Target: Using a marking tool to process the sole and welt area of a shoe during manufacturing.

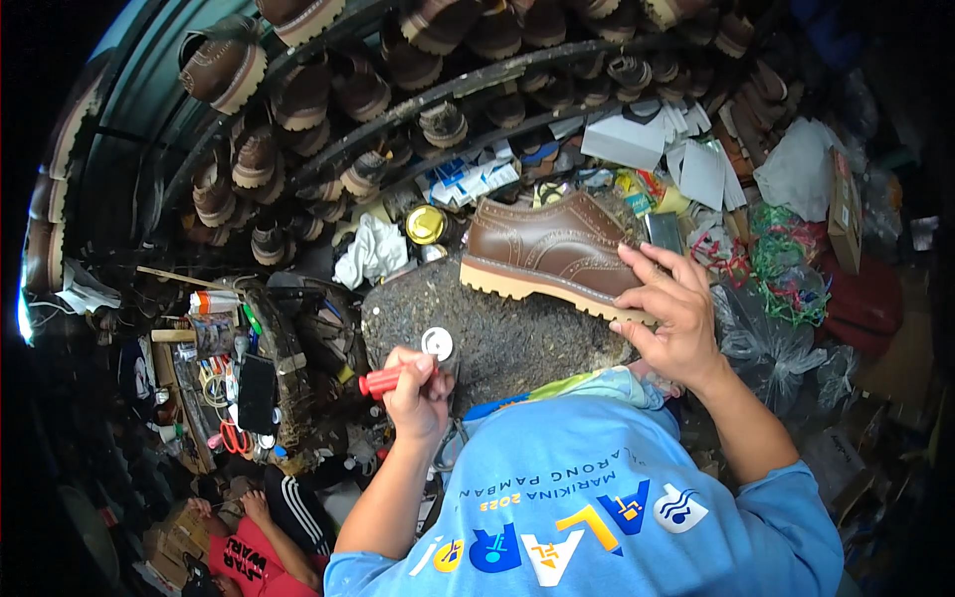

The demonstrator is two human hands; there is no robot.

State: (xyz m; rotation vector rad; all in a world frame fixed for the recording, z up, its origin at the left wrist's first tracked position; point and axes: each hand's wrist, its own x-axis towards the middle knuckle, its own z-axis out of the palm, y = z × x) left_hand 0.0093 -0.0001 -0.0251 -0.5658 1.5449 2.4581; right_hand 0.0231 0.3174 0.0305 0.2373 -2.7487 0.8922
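We see a round, dark, speckled work block (497, 338) carrying a brown leather brogue shoe with a tan ridged sole (547, 254) along its far edge, toe toward the left. Our right hand (671, 308) is clamped on the shoe's heel end at the block's right edge, fingers over the top (thumb under the sole). Our left hand (418, 393) is closed around a red-handled tool (383, 380) at the near-left edge, just beside a small white disc (437, 343).
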